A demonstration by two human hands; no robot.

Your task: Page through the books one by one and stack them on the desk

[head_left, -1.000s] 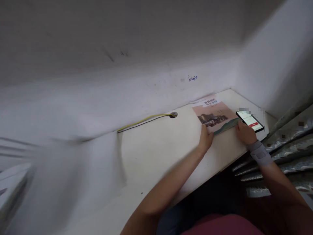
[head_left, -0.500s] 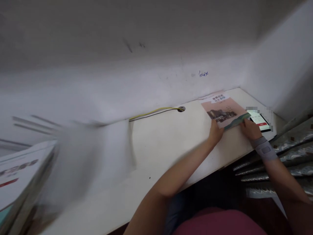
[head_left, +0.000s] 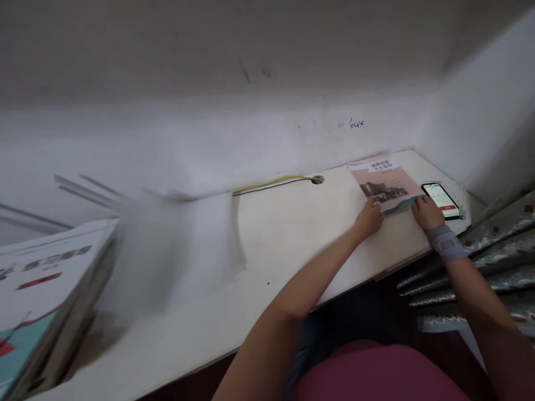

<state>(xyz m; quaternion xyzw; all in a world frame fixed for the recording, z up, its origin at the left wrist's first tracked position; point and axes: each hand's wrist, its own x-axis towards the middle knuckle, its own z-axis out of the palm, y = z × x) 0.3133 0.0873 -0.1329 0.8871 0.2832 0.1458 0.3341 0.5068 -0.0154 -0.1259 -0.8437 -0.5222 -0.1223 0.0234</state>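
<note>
A pinkish book (head_left: 388, 177) with a teal band along its near edge and Chinese characters on its cover lies at the far right of the white desk (head_left: 288, 239). My left hand (head_left: 369, 218) pinches its near left corner, thumb on the cover. At the near right corner, my right hand (head_left: 427, 211) has its fingers closed on the edge; a grey wrap (head_left: 446, 243) circles that wrist. Just right of the book is a phone (head_left: 441, 200) with a lit screen.
A thick stack of books (head_left: 54, 278) stands at the left, partly blurred. A yellow cable (head_left: 271, 181) runs along the wall into a round hole (head_left: 318, 179) in the desk. Several plastic-wrapped bundles (head_left: 497, 262) lie below the desk at the right.
The book has come down flatter onto the desk and away from the phone, whose screen now shows fully. Both hands moved with it. The view has shifted slightly left.
</note>
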